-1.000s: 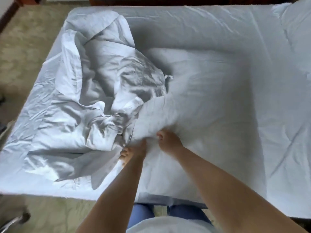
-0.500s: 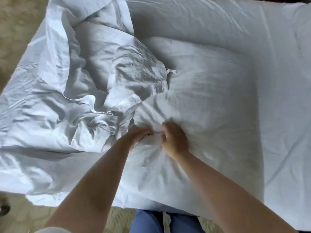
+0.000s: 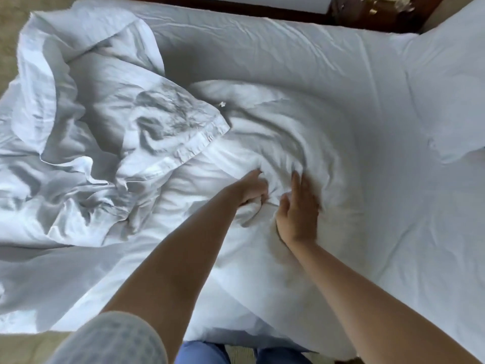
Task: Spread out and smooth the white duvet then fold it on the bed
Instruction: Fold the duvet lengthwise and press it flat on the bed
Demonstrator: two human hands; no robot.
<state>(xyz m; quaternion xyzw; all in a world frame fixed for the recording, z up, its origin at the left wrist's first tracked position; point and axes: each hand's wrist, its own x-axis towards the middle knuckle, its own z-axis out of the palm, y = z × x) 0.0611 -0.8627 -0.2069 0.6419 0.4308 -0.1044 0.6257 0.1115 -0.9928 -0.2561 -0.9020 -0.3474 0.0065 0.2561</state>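
Now left hand (image 3: 253, 189) grips duvet (image 3: 262, 143).

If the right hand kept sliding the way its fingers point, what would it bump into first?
Probably only more duvet: the right hand lies flat, fingers pointing up the bed, with ridged folds just ahead. Past them is flat sheet, then dark wood.

The duvet (image 3: 301, 132) lies on the bed (image 3: 262, 43) (bunched leftward); both hands rest mid-duvet, left hand (image 3: 253, 189) beside right hand (image 3: 298, 211).
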